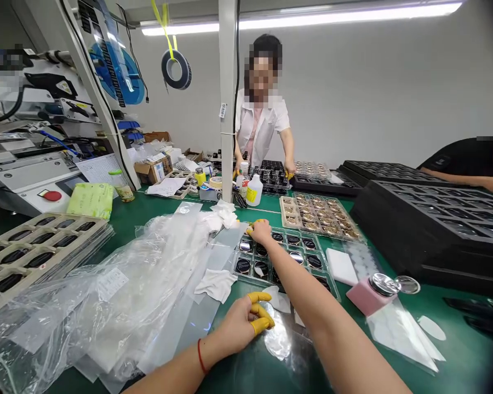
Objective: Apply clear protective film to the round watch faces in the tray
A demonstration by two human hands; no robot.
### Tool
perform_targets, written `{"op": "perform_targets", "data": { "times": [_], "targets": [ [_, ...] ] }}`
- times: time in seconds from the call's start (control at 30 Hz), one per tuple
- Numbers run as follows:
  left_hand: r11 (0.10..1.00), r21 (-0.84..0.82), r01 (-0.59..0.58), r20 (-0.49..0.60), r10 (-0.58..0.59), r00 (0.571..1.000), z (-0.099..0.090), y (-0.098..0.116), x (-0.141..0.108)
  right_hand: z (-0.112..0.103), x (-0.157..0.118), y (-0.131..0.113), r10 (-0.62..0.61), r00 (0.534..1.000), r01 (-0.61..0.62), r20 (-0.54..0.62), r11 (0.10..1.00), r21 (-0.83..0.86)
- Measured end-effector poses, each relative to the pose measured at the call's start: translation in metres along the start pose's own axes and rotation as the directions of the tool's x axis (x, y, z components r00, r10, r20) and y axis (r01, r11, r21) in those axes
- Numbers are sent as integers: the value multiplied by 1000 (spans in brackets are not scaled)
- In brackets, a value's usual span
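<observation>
My left hand [246, 323], with yellow finger covers and a red string at the wrist, is low over the green table beside a round shiny film [277, 334]. Its fingers are curled and spread apart, with nothing visible between them. My right hand [260, 232] reaches to the far left corner of a clear tray [334, 284] of round dark parts [243, 266]. Its fingers are bent together at the tray's edge; what they hold, if anything, is too small to make out. A white cloth [216, 285] lies left of the tray.
Plastic bags [148, 273] and a tray of dark parts [53, 224] fill the left. Rightward are a white pad [340, 266], a pink pump bottle [372, 295] and stacked black trays [431, 235]. A person [267, 126] stands across the table; another person's arm [468, 178] shows right.
</observation>
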State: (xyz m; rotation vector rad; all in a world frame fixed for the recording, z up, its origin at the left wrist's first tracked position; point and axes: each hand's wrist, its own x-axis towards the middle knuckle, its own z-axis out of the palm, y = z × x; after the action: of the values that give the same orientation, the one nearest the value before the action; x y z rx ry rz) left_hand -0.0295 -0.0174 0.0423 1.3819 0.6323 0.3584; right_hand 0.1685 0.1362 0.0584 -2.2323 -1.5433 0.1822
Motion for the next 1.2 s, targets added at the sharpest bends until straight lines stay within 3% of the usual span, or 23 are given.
{"op": "perform_targets", "data": {
  "times": [0.17, 0.33, 0.43, 0.53, 0.63, 0.7, 0.83, 1.03, 1.2],
  "targets": [
    [997, -69, -37, -38, 35, 999, -5, -3, 6, -18, -26, -14, -42, 999, 43, -16, 995, 94],
    [962, -269, -39, -101, 12, 995, -8, 11, 3, -53, -115, -12, -203, 979, 192, 17, 946, 263],
    [950, -299, -93, -6, 96, 995, -5, 19, 0, -65, -174, -1, -387, 922, 345, -9, 813, 469],
    [946, -288, -150, 71, 177, 982, 1, 18, -2, -66, -209, 14, -422, 906, 358, -22, 738, 572],
    [956, -208, -209, 48, 223, 974, 8, 12, -4, -60, -220, 26, -311, 949, 196, 50, 707, 680],
    [965, -95, -243, 28, 247, 969, 11, 10, -8, -55, -222, 29, -224, 972, 126, 65, 738, 662],
    [975, 41, -219, 55, 217, 975, 13, 15, -17, -56, -231, 24, -220, 975, 190, -4, 832, 521],
    [970, 40, -241, 203, 228, 952, 16, 21, -22, -68, -257, 19, -391, 914, 399, -107, 822, 406],
    [989, 109, -98, 162, 80, 984, 11, 25, -26, -64, -258, 52, -222, 975, 208, 8, 928, 309]
  ]
}}
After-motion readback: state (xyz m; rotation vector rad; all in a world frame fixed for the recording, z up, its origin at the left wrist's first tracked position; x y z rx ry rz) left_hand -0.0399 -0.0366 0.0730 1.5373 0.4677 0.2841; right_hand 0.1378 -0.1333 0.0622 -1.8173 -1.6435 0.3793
